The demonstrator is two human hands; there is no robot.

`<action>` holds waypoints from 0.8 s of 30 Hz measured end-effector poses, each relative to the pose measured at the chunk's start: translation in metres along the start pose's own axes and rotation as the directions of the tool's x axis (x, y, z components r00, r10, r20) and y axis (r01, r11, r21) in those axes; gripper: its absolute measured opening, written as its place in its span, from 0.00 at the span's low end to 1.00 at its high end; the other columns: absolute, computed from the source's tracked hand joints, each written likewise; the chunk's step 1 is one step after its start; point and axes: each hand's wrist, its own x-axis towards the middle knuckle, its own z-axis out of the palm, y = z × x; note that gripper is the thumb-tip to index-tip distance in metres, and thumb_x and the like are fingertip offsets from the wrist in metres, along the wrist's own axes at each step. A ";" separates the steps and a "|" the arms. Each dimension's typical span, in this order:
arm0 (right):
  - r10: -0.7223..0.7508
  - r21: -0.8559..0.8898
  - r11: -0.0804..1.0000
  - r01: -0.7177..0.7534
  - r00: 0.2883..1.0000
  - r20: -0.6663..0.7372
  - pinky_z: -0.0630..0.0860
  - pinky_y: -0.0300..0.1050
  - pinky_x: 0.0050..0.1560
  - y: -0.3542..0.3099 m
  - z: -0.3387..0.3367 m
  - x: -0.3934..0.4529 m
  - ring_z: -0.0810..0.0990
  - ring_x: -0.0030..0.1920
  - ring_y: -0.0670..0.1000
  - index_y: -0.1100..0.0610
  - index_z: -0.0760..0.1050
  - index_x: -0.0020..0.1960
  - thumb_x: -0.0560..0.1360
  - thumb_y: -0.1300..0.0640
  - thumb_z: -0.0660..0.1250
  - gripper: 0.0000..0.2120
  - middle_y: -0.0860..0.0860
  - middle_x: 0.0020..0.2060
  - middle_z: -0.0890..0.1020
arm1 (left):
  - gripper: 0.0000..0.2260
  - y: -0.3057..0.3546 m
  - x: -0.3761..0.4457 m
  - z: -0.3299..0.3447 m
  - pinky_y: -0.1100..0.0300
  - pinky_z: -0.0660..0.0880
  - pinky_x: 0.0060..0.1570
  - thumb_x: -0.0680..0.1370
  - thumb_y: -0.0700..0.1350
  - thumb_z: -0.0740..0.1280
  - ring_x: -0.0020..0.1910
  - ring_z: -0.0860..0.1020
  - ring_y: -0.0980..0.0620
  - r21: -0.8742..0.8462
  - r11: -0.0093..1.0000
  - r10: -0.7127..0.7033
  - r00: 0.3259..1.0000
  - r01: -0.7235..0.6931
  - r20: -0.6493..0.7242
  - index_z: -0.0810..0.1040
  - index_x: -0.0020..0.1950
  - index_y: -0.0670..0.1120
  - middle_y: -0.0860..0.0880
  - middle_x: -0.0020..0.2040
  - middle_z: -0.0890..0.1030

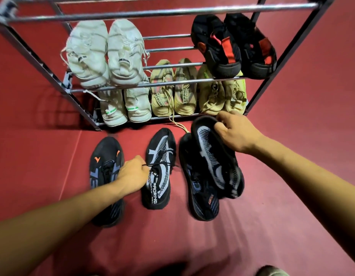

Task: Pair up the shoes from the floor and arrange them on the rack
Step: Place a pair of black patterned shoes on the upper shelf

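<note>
The right hand [235,132] grips the toe end of a black-and-grey knit shoe [214,156], fingers curled over its rim, and holds it tilted with the heel low, lying across another black shoe with blue and orange marks [200,194] that sits on the red floor [292,196] beneath it. The left hand [132,174] is closed in a pinch on the black lace of the matching black-and-grey shoe with white lettering [158,170], which lies flat on the floor just left of the held one, toe toward the rack. The left wrist crosses over a fourth black shoe with orange and blue marks [107,166], farthest left, partly hiding its middle. A loose beige lace [178,124] trails from the rack onto the floor between the two knit shoes. Just beyond stands the metal rack [152,13], its bars running side to side. On its lower shelf, left to right, sit a white pair with green tags [124,106], a beige pair with printed straps [173,92] and a beige pair with yellow-green trim [222,96], heels facing the person. On the shelf above rest a cream pair [105,54] at the left and a black-and-red pair [232,46] at the right, with bare bars between them. The right hand's knuckles are just in front of the yellow-green trimmed pair.
</note>
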 end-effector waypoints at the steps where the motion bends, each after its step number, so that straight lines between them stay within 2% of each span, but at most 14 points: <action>1: -0.039 0.005 0.999 0.039 0.999 -0.005 0.69 0.49 0.41 -0.006 -0.002 0.004 0.75 0.44 0.59 0.61 0.73 0.48 0.77 0.54 0.59 0.10 0.59 0.43 0.78 | 0.06 -0.004 0.001 -0.003 0.50 0.82 0.46 0.76 0.42 0.59 0.41 0.85 0.42 -0.094 0.995 -0.027 0.999 0.024 -0.030 0.75 0.44 0.46 0.43 0.39 0.85; 3: -0.050 0.030 0.998 0.050 0.999 0.007 0.69 0.49 0.42 -0.018 0.006 0.015 0.77 0.44 0.59 0.62 0.73 0.48 0.79 0.53 0.59 0.12 0.59 0.44 0.80 | 0.09 -0.015 0.005 -0.011 0.50 0.84 0.41 0.74 0.40 0.59 0.30 0.85 0.47 -0.200 0.977 -0.084 0.995 0.072 -0.051 0.76 0.38 0.45 0.46 0.32 0.85; 6: 0.040 0.155 0.986 -0.054 0.995 0.091 0.71 0.49 0.48 -0.034 0.042 0.031 0.79 0.52 0.61 0.64 0.76 0.51 0.81 0.54 0.59 0.14 0.62 0.50 0.82 | 0.09 -0.023 0.010 -0.024 0.46 0.84 0.39 0.74 0.39 0.59 0.29 0.84 0.45 -0.253 0.958 -0.155 0.986 0.137 -0.055 0.76 0.35 0.44 0.46 0.29 0.84; 9: 0.166 0.151 0.969 -0.196 0.968 0.187 0.72 0.47 0.56 -0.039 0.081 0.041 0.78 0.60 0.62 0.63 0.76 0.60 0.81 0.53 0.60 0.16 0.63 0.58 0.81 | 0.06 -0.014 0.004 -0.027 0.47 0.84 0.36 0.72 0.45 0.61 0.29 0.85 0.44 -0.323 0.933 -0.198 0.976 0.161 -0.087 0.74 0.36 0.46 0.45 0.31 0.85; 11: 0.248 0.062 0.962 -0.266 0.945 0.214 0.72 0.50 0.59 -0.037 0.097 0.039 0.76 0.61 0.63 0.64 0.71 0.62 0.79 0.51 0.63 0.19 0.64 0.60 0.78 | 0.11 -0.002 -0.005 -0.021 0.49 0.84 0.33 0.68 0.54 0.64 0.32 0.85 0.45 -0.272 0.941 -0.204 0.979 0.201 0.017 0.74 0.42 0.47 0.45 0.37 0.85; 13: 0.257 0.019 0.965 -0.262 0.956 0.139 0.72 0.53 0.60 -0.039 0.105 0.029 0.75 0.60 0.65 0.64 0.68 0.62 0.76 0.50 0.64 0.21 0.65 0.60 0.75 | 0.21 0.004 -0.013 -0.009 0.52 0.84 0.31 0.63 0.60 0.67 0.37 0.84 0.47 -0.162 0.955 -0.228 0.964 0.249 0.138 0.73 0.50 0.49 0.47 0.46 0.83; 14: 0.241 0.007 0.970 -0.243 0.967 0.076 0.71 0.55 0.60 -0.040 0.105 0.021 0.74 0.60 0.66 0.63 0.67 0.61 0.75 0.49 0.65 0.21 0.64 0.59 0.74 | 0.26 0.006 -0.015 0.001 0.54 0.84 0.33 0.61 0.61 0.69 0.40 0.84 0.47 -0.096 0.964 -0.233 0.961 0.249 0.146 0.73 0.53 0.48 0.48 0.49 0.82; 16: 0.210 -0.046 0.976 -0.212 0.977 -0.045 0.71 0.58 0.58 -0.036 0.106 0.001 0.72 0.57 0.66 0.61 0.67 0.58 0.72 0.45 0.65 0.23 0.62 0.56 0.73 | 0.27 0.006 -0.016 0.019 0.57 0.82 0.45 0.63 0.61 0.71 0.48 0.84 0.44 0.037 0.981 -0.195 0.979 0.193 0.065 0.74 0.57 0.49 0.48 0.53 0.83; 17: 0.230 -0.077 0.969 -0.233 0.972 -0.051 0.72 0.58 0.55 -0.030 0.106 -0.009 0.73 0.56 0.66 0.60 0.67 0.57 0.71 0.42 0.65 0.25 0.61 0.55 0.74 | 0.25 0.005 -0.015 0.025 0.57 0.80 0.49 0.66 0.61 0.71 0.51 0.84 0.43 0.045 0.985 -0.168 0.985 0.167 0.037 0.76 0.57 0.49 0.47 0.54 0.84; 19: 0.319 -0.154 0.940 -0.305 0.944 0.077 0.75 0.53 0.49 -0.016 0.105 -0.029 0.79 0.54 0.65 0.59 0.71 0.54 0.72 0.34 0.62 0.29 0.61 0.53 0.79 | 0.18 0.001 -0.015 0.025 0.58 0.79 0.49 0.69 0.58 0.72 0.49 0.84 0.45 -0.071 0.986 -0.148 0.987 0.153 0.067 0.80 0.53 0.49 0.50 0.50 0.86; 20: 0.330 -0.204 0.933 -0.295 0.930 0.165 0.74 0.50 0.45 -0.008 0.104 -0.035 0.81 0.53 0.64 0.60 0.74 0.53 0.73 0.33 0.60 0.30 0.62 0.52 0.82 | 0.14 -0.001 -0.014 0.023 0.59 0.79 0.47 0.70 0.57 0.73 0.47 0.84 0.46 -0.131 0.979 -0.143 0.986 0.153 0.088 0.81 0.49 0.49 0.51 0.47 0.86; 22: 0.271 -0.227 0.950 -0.215 0.928 0.255 0.70 0.47 0.41 -0.001 0.100 -0.040 0.81 0.51 0.64 0.60 0.77 0.51 0.79 0.37 0.57 0.26 0.63 0.50 0.84 | 0.10 -0.005 -0.017 0.014 0.61 0.73 0.42 0.71 0.54 0.75 0.45 0.83 0.48 -0.177 0.976 -0.116 0.992 0.125 0.059 0.78 0.39 0.50 0.54 0.40 0.84; 24: 0.161 -0.206 0.972 -0.110 0.955 0.250 0.68 0.47 0.40 -0.006 0.089 -0.040 0.80 0.49 0.65 0.61 0.76 0.48 0.82 0.45 0.55 0.21 0.64 0.48 0.83 | 0.15 -0.002 -0.027 0.004 0.59 0.70 0.38 0.72 0.52 0.74 0.41 0.80 0.48 -0.182 0.979 -0.088 0.996 0.090 0.023 0.73 0.33 0.49 0.55 0.33 0.78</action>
